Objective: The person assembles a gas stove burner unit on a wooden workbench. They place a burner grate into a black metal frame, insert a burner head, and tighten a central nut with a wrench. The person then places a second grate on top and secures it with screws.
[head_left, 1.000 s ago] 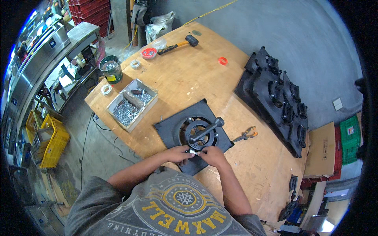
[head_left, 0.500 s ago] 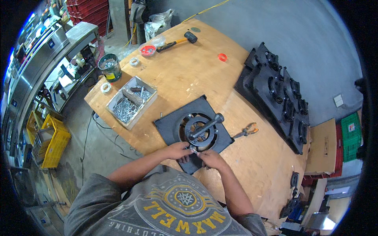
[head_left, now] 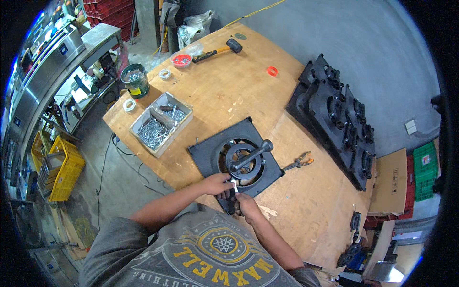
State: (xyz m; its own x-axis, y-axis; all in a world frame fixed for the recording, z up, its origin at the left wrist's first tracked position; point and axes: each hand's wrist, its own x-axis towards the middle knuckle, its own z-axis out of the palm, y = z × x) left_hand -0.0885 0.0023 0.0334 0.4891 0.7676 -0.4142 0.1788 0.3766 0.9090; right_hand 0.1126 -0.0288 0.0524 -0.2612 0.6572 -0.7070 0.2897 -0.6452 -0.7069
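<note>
A square black metal plate (head_left: 205, 149) lies turned at an angle on the wooden table. On it sits a round black burner (head_left: 245, 160) with an open ring and a thick pipe pointing up and right. At the burner's near edge, my right hand (head_left: 248, 207) grips a small silver wrench (head_left: 235, 186), its head toward the ring. My left hand (head_left: 217, 184) is closed beside the wrench head, over the plate's near left edge. Whatever its fingertips pinch is hidden. A pair of pliers (head_left: 301, 161) with orange-and-black handles lies just right of the plate.
A divided box (head_left: 157, 152) of bolts stands left of the plate, with a dark green bucket (head_left: 136, 91) beyond it. A rubber mallet (head_left: 220, 49) and a red tub (head_left: 181, 60) are farther back. Several black burner plates (head_left: 308, 103) lean against the wall at right.
My right hand has moved down and slightly left, swinging the wrench handle toward me, and more of the wrench shows. My left hand stays at the burner's edge.
</note>
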